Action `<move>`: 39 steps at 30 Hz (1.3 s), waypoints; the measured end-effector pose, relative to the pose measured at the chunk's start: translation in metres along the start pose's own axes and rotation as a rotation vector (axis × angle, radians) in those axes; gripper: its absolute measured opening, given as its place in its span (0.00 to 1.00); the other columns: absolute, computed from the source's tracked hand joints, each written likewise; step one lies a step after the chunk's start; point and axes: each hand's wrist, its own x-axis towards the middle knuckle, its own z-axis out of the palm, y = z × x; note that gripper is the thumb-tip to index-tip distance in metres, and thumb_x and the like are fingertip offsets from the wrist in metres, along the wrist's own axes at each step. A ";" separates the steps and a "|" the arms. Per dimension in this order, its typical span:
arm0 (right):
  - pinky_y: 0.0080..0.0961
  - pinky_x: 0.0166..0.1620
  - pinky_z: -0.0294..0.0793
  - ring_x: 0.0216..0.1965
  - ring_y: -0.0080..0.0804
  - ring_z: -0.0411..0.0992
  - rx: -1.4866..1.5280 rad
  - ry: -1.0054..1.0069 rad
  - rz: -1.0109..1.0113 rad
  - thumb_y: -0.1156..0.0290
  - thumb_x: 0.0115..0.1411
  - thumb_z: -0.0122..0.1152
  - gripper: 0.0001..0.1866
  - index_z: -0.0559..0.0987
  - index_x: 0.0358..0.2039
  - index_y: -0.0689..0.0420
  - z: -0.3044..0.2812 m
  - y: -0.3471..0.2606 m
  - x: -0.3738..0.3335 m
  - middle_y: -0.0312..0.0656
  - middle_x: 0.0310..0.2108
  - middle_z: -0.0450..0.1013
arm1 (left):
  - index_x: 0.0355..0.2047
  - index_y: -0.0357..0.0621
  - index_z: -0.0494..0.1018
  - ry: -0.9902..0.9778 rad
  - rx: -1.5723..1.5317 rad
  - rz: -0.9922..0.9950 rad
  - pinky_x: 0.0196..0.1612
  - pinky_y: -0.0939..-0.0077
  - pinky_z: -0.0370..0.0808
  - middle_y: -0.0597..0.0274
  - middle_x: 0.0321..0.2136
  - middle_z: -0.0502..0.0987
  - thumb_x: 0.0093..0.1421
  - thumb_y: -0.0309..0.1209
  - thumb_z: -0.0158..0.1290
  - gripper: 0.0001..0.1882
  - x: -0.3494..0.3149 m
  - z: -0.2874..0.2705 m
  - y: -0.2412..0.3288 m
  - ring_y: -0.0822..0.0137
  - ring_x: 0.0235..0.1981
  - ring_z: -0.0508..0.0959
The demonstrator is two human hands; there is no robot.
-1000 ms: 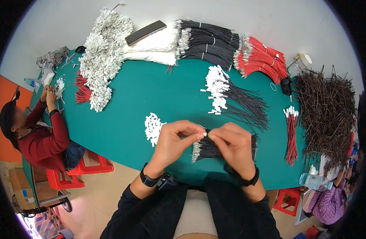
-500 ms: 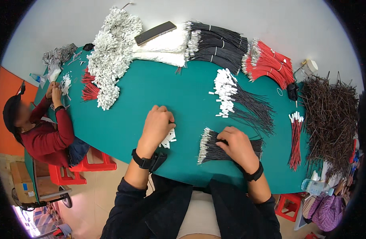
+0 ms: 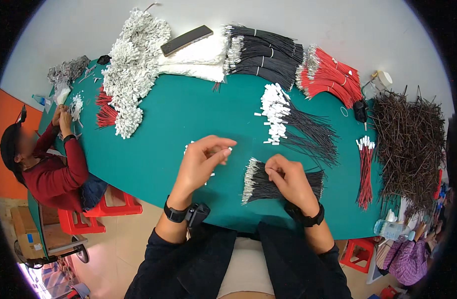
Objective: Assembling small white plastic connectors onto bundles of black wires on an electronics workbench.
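My left hand (image 3: 198,164) is raised over the table, with its thumb and fingertips closed on a small white connector housing (image 3: 230,148). Some loose white housings (image 3: 212,174) lie under that hand, mostly hidden by it. My right hand (image 3: 289,179) is over a bundle of black wires (image 3: 258,187) with silvery terminals at their left ends. Its thumb and forefinger are pinched together at the wires, seemingly on a black wire, though the fingers cover most of it. Beyond it, black wires with white housings (image 3: 276,107) lie in a fanned pile.
Tied black bundles (image 3: 268,55), red bundles (image 3: 333,74), a white heap (image 3: 136,65) and a phone (image 3: 187,40) on white bags line the back. Red wires (image 3: 365,174) and a dark tangled pile (image 3: 410,144) are at right. A co-worker (image 3: 54,169) sits at left.
My left hand has lifted from the loose housings and turned to the right, a white housing showing at its fingertips. My right hand's fingers have drawn together over the black wires.
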 end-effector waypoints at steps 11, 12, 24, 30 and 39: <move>0.17 0.24 0.54 0.21 0.13 0.61 0.129 0.251 -0.091 0.82 0.57 0.69 0.02 0.84 0.32 0.64 -0.002 -0.034 -0.008 0.34 0.23 0.74 | 0.40 0.34 0.81 -0.033 -0.511 0.007 0.40 0.76 0.80 0.58 0.32 0.83 0.61 0.20 0.61 0.06 -0.008 0.032 -0.001 0.69 0.33 0.83; 0.17 0.24 0.56 0.21 0.14 0.62 0.111 0.255 -0.104 0.81 0.57 0.69 0.03 0.84 0.32 0.63 -0.004 -0.036 -0.008 0.34 0.22 0.75 | 0.40 0.34 0.81 -0.034 -0.511 0.006 0.40 0.76 0.80 0.58 0.32 0.83 0.61 0.20 0.61 0.06 -0.009 0.034 -0.002 0.69 0.33 0.83; 0.18 0.25 0.61 0.21 0.17 0.66 0.073 0.338 -0.169 0.80 0.57 0.70 0.02 0.84 0.31 0.63 -0.006 -0.047 -0.007 0.36 0.22 0.75 | 0.39 0.34 0.79 -0.023 -0.612 -0.033 0.36 0.76 0.82 0.55 0.31 0.84 0.63 0.21 0.60 0.05 -0.014 0.044 0.004 0.69 0.31 0.84; 0.25 0.28 0.70 0.24 0.30 0.73 -0.089 0.386 -0.311 0.83 0.53 0.70 0.05 0.84 0.31 0.62 -0.006 -0.049 -0.005 0.41 0.24 0.77 | 0.37 0.36 0.79 -0.030 -0.596 -0.048 0.34 0.77 0.81 0.55 0.30 0.84 0.63 0.21 0.60 0.03 -0.016 0.043 0.007 0.70 0.29 0.83; 0.31 0.33 0.72 0.27 0.37 0.76 -0.238 0.392 -0.429 0.82 0.50 0.71 0.08 0.84 0.33 0.59 -0.008 -0.047 -0.004 0.41 0.27 0.79 | 0.36 0.36 0.79 -0.049 -0.569 -0.038 0.33 0.78 0.79 0.57 0.30 0.83 0.63 0.21 0.60 0.03 -0.015 0.043 0.006 0.71 0.28 0.82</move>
